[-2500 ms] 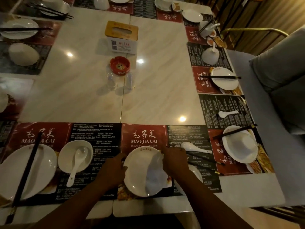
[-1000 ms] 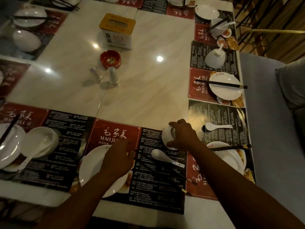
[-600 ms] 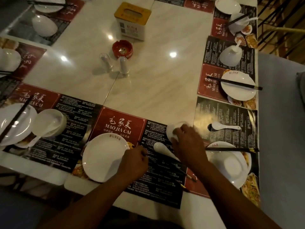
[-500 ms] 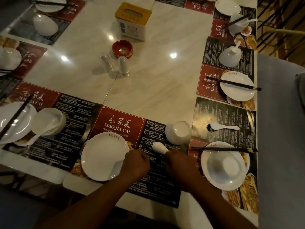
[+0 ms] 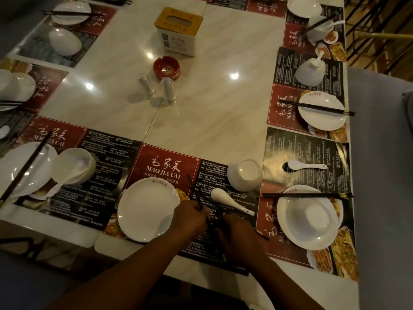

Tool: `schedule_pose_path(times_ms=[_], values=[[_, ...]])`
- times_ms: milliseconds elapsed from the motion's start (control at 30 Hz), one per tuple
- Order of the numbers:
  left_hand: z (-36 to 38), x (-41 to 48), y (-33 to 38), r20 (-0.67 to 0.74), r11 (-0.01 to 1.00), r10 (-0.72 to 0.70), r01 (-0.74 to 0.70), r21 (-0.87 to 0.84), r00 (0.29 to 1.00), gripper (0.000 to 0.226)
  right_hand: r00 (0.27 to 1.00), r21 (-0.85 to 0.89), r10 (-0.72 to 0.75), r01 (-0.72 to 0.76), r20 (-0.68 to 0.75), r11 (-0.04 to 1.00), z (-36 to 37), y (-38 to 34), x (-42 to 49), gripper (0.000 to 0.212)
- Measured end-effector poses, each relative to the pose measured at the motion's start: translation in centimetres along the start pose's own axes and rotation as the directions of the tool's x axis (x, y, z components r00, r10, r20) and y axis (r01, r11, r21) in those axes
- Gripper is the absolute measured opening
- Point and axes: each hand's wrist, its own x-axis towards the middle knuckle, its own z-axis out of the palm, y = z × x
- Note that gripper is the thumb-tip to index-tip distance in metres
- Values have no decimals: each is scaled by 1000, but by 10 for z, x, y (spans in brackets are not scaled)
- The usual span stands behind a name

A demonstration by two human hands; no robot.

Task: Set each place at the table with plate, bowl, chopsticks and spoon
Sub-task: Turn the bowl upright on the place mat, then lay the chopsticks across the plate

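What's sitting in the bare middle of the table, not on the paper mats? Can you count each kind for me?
Yellow-topped white tissue box: 1
Round red ashtray: 1
Small clear shakers: 2
Total: 4

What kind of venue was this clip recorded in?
Most likely a Chinese restaurant dining room: printed "Mao Jia Cai" menu placemats, repeated settings of plates with chopsticks, and a tissue box beside an ashtray.
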Motion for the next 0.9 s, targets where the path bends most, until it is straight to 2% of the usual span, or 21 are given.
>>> schedule_pose_path(times_ms=[67,133,333,433,533,600,667,767,900], values=[[-22,0,3,-42,994,91,-88,66,995,10,992,-101,21,-34,-124,994,-2,3,5,18],[-51,2,4,-82,985,159,-152,86,984,8,982,-240,25,-71,-188,968,-1,8,10,27],[-141,27,-15,-147,923,243,-182,339,959,28,978,-400,44,-125,-205,908,10,6,13,30],[-159,39,-25,-143,898,245,-169,405,959,28,969,-273,120,-179,-218,945,15,-5,15,26],[-163,51,-31,-97,893,255,-196,405,962,25,941,21,257,-258,-220,966,21,-37,20,19],[-163,58,-33,-54,885,268,-223,409,962,24,940,189,309,-280,-146,941,32,-63,28,18],[-164,62,-34,-24,876,285,-250,413,958,23,936,283,337,-299,-97,911,45,-90,39,15],[-166,68,-35,22,858,307,-287,426,951,20,920,371,385,-336,-67,866,69,-124,59,18],[-169,71,-33,77,825,370,-365,431,926,11,899,339,419,-359,-124,870,93,-149,76,23]])
